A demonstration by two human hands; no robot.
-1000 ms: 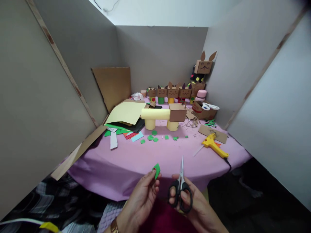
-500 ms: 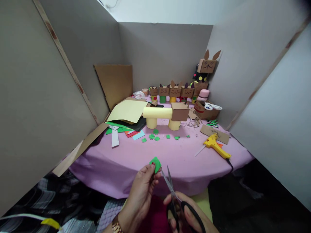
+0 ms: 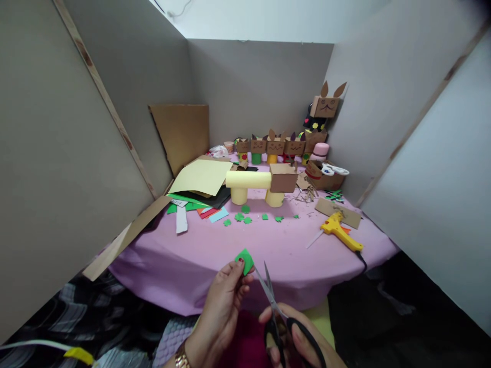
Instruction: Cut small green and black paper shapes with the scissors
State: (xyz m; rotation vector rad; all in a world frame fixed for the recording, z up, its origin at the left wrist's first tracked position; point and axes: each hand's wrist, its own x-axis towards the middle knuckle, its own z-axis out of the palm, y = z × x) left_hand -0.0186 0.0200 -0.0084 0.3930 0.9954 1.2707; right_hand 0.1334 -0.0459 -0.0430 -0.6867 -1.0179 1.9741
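Between the thumb and fingers of my left hand (image 3: 227,291) is a small square of green paper (image 3: 246,259), held up near the table's front edge. My right hand (image 3: 297,335) grips black-handled scissors (image 3: 271,296), fingers through the loops. Their blades are parted and point up toward the green paper, close to its lower right corner. Farther back on the table lie several small green paper flower shapes (image 3: 240,217). Behind these stands a pale yellow paper-tube figure (image 3: 248,179) with a brown cardboard box head (image 3: 283,178).
A yellow glue gun (image 3: 339,232) lies at the right on the purple tablecloth (image 3: 215,250). Paper sheets (image 3: 201,176) are stacked at the left. Cardboard animal figures (image 3: 275,146) line the back. White-handled scissors (image 3: 334,169) rest on a cardboard box (image 3: 324,180).
Both hands, the green paper and the scissors keep almost the same places. The whole view has shifted very slightly.
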